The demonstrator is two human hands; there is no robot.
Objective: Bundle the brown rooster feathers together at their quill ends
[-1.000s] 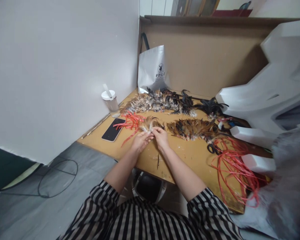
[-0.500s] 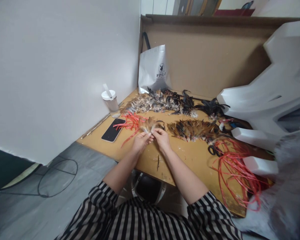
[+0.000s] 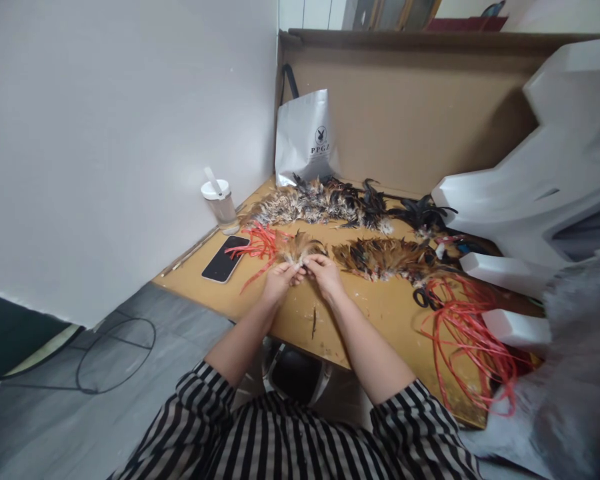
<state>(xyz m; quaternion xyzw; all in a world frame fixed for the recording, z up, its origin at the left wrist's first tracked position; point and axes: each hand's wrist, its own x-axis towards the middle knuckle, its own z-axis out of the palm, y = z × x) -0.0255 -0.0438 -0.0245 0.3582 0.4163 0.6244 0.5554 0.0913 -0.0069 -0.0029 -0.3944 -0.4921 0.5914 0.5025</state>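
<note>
Between my two hands is a small fan of brown feathers (image 3: 299,245), its pale fluffy base pinched in my fingertips. My left hand (image 3: 281,280) is closed on the base from the left. From the right, my right hand (image 3: 325,274) pinches the same base, close beside the left fingertips. Red plastic strips (image 3: 258,241) lie just left of the feathers, partly over a black phone (image 3: 225,259). To the right lies a row of brown and black feathers (image 3: 387,258). Behind it spreads a longer heap of mixed feathers (image 3: 315,202).
A lidded cup (image 3: 221,203) stands by the left wall, and a silver bag (image 3: 305,137) leans at the back. Black scissors (image 3: 423,297) and a tangle of red strips (image 3: 473,347) lie at right, near white foam pieces (image 3: 517,328). A single dark feather (image 3: 314,322) lies near the front edge.
The right fingers have shifted slightly apart from the left ones at the feather base. The whole view has moved a little; the things on the table stay where they were.
</note>
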